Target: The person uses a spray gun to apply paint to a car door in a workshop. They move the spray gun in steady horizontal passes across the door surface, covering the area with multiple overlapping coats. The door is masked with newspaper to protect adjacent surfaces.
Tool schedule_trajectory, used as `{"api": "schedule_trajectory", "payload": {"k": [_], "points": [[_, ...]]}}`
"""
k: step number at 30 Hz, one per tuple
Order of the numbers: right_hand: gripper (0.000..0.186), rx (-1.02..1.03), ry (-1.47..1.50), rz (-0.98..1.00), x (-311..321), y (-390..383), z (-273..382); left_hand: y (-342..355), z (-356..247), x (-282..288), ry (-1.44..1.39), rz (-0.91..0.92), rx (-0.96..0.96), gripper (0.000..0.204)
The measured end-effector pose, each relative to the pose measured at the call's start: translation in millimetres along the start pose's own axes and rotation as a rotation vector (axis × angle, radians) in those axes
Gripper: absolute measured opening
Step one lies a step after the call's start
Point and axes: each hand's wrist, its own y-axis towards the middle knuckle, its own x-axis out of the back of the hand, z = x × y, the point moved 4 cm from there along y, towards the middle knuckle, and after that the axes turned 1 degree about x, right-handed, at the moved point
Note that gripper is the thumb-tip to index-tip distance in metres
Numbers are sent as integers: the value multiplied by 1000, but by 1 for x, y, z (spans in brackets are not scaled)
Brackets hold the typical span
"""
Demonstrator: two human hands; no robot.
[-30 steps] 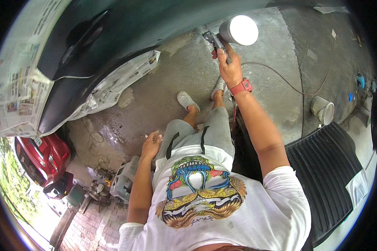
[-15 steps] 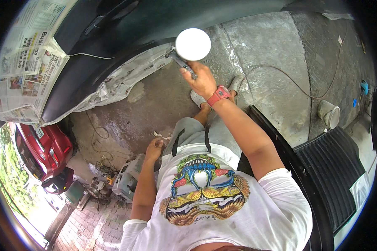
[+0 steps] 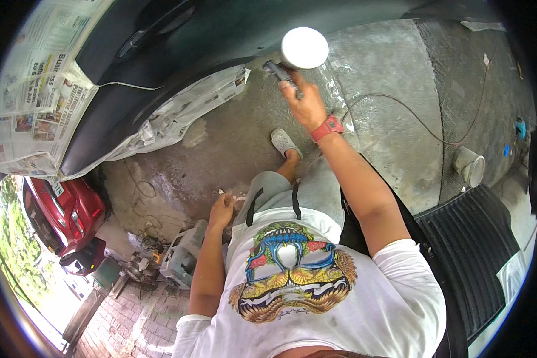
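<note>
My right hand [image 3: 307, 107], a red watch on its wrist, is closed round the grip of a spray gun [image 3: 283, 79]. A round white cup [image 3: 305, 48] sits on top of the gun. Just beyond it, apart from the gun, curves the dark side of a car [image 3: 221, 45]. Newspaper masking [image 3: 179, 110] hangs along the car's lower edge, and more newspaper [image 3: 42, 101] covers its left part. My left hand [image 3: 222, 210] hangs low beside my left thigh, fingers loosely bent, with nothing visible in it.
A thin hose [image 3: 400, 106] loops over the concrete floor on the right. A whitish bucket [image 3: 470, 167] stands there, near a black ribbed panel [image 3: 471, 250]. Behind on the left are a red car [image 3: 71, 212], a grey plastic container [image 3: 182, 256] and tangled cables [image 3: 152, 232].
My right hand has carried the spray gun to the right and a little farther out along the car's side. The left hand has barely moved.
</note>
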Motion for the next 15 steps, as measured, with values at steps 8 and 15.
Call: {"api": "schedule_trajectory", "payload": {"k": [8,15], "points": [[44,-64,54,-174,158,37,-56,-11,-48,-29,70,72,83,48],[49,-89,-3,-233,264,74,-114,-12,-145,-49,84,71,12,46]]}}
